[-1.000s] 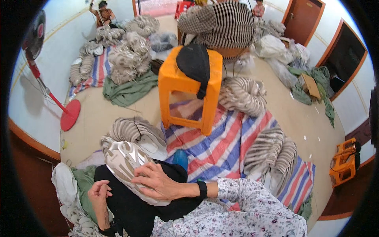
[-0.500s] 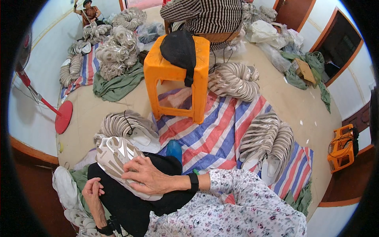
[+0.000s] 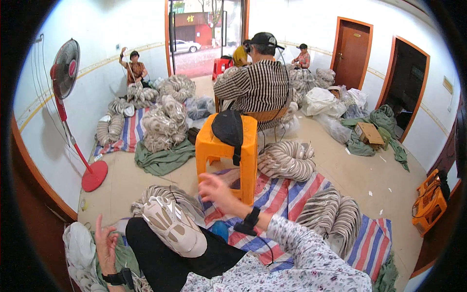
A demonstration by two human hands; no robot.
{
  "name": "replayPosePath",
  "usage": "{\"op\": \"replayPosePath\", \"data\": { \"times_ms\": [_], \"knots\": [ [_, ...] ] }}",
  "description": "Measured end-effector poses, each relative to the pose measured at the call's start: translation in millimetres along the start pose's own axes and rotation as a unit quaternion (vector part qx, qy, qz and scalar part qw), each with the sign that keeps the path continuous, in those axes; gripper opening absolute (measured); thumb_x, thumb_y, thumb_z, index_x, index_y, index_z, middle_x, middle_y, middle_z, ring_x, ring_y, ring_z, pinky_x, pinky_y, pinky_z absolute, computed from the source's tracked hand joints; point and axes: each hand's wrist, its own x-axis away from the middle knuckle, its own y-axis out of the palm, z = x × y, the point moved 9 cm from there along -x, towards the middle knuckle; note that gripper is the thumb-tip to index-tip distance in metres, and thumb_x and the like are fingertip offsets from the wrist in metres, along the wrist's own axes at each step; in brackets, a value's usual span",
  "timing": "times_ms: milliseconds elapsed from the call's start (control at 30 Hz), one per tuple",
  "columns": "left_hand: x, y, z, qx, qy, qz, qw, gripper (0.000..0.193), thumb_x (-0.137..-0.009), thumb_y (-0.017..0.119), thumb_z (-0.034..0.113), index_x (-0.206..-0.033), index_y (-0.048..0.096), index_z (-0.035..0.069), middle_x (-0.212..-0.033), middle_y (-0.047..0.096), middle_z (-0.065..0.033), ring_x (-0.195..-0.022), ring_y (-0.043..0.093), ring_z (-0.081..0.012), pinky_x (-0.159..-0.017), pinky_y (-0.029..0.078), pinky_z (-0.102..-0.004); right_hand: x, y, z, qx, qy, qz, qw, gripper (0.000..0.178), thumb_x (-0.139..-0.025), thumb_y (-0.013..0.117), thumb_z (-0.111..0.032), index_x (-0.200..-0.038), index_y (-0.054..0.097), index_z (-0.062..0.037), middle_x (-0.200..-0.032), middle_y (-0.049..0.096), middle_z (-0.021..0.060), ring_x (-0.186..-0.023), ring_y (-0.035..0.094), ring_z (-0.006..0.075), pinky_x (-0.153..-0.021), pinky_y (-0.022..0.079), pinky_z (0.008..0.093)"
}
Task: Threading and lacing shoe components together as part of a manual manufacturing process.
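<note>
A white and beige shoe upper (image 3: 174, 226) rests on the black cloth (image 3: 151, 260) over my lap, and neither hand touches it. My right hand (image 3: 219, 194) is raised beyond it, in front of the orange stool, with its fingers apart and nothing in them. To the left of the lap, my left hand (image 3: 106, 246) is held up with the index finger stretched out and the other fingers loosely bent; it holds nothing. Behind the shoe upper lies a curved bundle of similar uppers (image 3: 182, 199) with a dark tie.
An orange plastic stool (image 3: 205, 146) with a black fabric item (image 3: 227, 129) stands ahead. More bundled uppers (image 3: 331, 216) lie on a striped sheet (image 3: 287, 199). A person in a striped shirt (image 3: 265, 87) sits beyond. A red fan (image 3: 95, 176) stands left; white bags (image 3: 78, 243) sit near my left hand.
My right hand has let go of the shoe upper and lifted away from it. My left hand has raised its index finger. The view has tilted up, showing the doorway and more people.
</note>
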Motion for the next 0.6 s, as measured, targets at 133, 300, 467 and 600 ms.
{"op": "replayPosePath", "data": {
  "times_ms": [133, 300, 467, 600],
  "knots": [
    [-15.7, -62.8, 23.8, 0.053, 0.094, 0.002, 0.994, 0.066, -0.094, 0.066, 0.022, -0.153, 0.038, 0.015, -0.099, 0.062, -0.0008, -0.081, 0.058, -0.0047, -0.067, 0.047, -0.0142, -21.9, -104.4, -43.9, -0.165, -0.007, 0.109, 0.98, 0.049, -0.094, 0.06, -0.011, -0.14, 0.043, -0.0084, -0.1, 0.063, 0.0063, -0.08, 0.064, 0.0194, -0.068, 0.053, 0.0343],
    [-6.2, -104.0, 31.3, 0.092, 0.098, 0.022, 0.991, 0.059, -0.097, 0.065, 0.027, -0.15, 0.043, 0.013, -0.108, 0.06, 0.0015, -0.091, 0.055, -0.0047, -0.079, 0.047, -0.0178, -13.1, -169.4, -73.0, -0.174, -0.031, 0.184, 0.967, 0.043, -0.092, 0.062, -0.011, -0.133, 0.049, -0.0113, -0.094, 0.062, 0.006, -0.074, 0.062, 0.0202, -0.067, 0.051, 0.0369],
    [4.0, -126.6, -1.9, 0.139, 0.065, 0.097, 0.983, 0.05, -0.096, 0.066, 0.029, -0.142, 0.053, 0.014, -0.101, 0.062, 0.0005, -0.081, 0.056, -0.0024, -0.064, 0.047, -0.0118, 7.1, -211.3, -49.7, -0.188, -0.016, 0.242, 0.952, 0.032, -0.093, 0.061, -0.012, -0.124, 0.055, -0.0113, -0.093, 0.061, 0.005, -0.074, 0.06, 0.0193, -0.065, 0.048, 0.0367],
    [1.9, -114.7, -22.9, 0.134, -0.022, 0.077, 0.988, 0.041, -0.094, 0.07, 0.022, -0.131, 0.062, 0.008, -0.108, 0.063, -0.004, -0.091, 0.06, -0.006, -0.077, 0.051, -0.0168, 19.1, -233.7, -16.0, -0.228, -0.002, 0.242, 0.943, 0.025, -0.092, 0.061, -0.01, -0.117, 0.059, -0.0102, -0.084, 0.061, 0.0049, -0.071, 0.059, 0.0186, -0.063, 0.047, 0.0345]
  ]
}}
